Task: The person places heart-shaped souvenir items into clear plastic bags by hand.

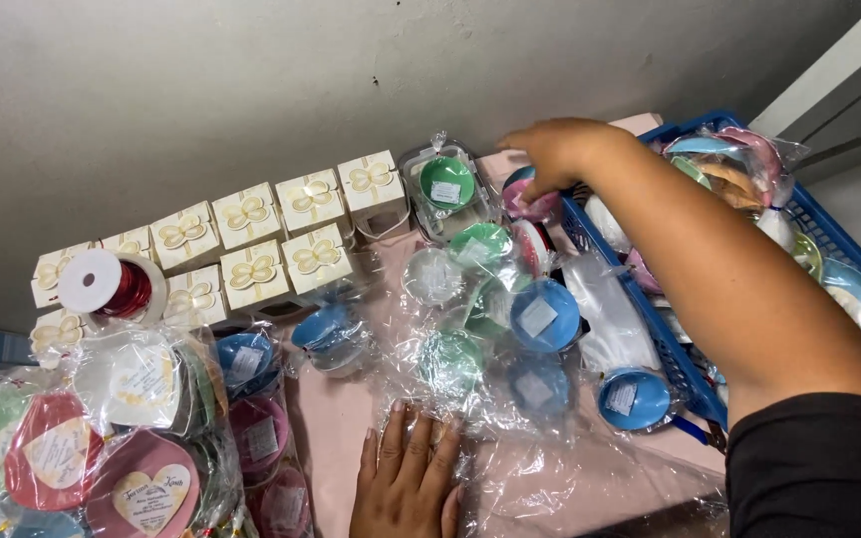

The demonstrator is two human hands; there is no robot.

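Observation:
My right hand (553, 151) reaches across to the far side of the table, fingers closed on a wrapped pink-lidded round container (528, 202) beside the blue crate (640, 299). My left hand (409, 476) lies flat, fingers apart, on the pink tabletop at the near edge, touching loose clear cellophane (540, 468). Just beyond it lie several round containers with blue lids (544, 315) and green lids (447, 182), each in clear wrap.
Small white gift boxes with gold bows (250, 214) stand in two rows along the wall. A spool of red ribbon (112, 286) sits on them at left. Bags of heart-shaped tagged items (82, 448) pile at near left. The blue crate holds more wrapped coloured containers (749, 169).

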